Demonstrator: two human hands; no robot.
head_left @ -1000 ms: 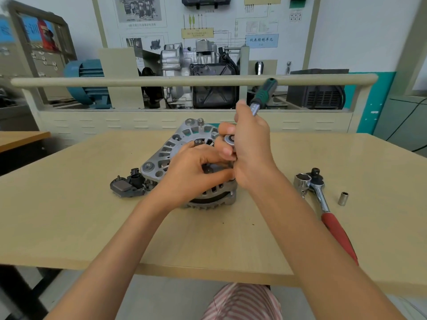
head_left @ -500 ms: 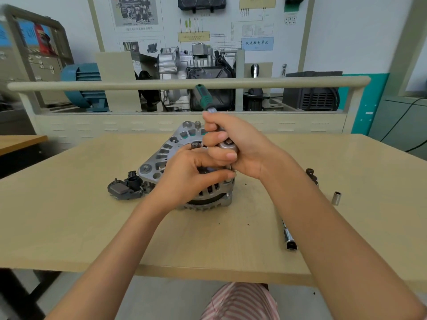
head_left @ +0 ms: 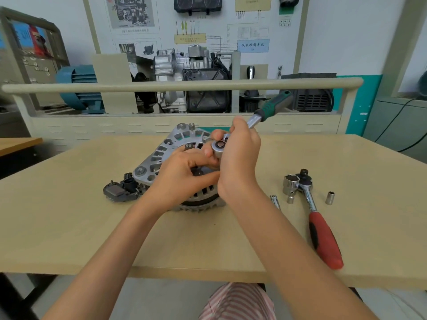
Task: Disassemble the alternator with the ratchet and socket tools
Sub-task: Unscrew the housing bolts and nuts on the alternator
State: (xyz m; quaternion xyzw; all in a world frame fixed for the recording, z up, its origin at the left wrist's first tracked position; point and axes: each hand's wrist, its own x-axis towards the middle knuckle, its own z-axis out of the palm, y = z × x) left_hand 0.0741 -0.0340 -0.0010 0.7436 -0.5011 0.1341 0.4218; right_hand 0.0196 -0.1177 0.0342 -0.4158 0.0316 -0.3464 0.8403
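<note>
The alternator (head_left: 166, 158) lies on the table (head_left: 69, 227). Right hand (head_left: 240, 155) grips the green-handled ratchet (head_left: 265, 112) at its head, above the alternator. Left hand (head_left: 184, 179) grasps the alternator's top. A red-handled ratchet (head_left: 323, 236) and 3 small sockets (head_left: 330, 197) lie right of the alternator.

bench: tan table (head_left: 69, 227) | behind: rail (head_left: 138, 87), blue motor (head_left: 78, 88), engine display (head_left: 184, 65), wall charts (head_left: 253, 45)
</note>
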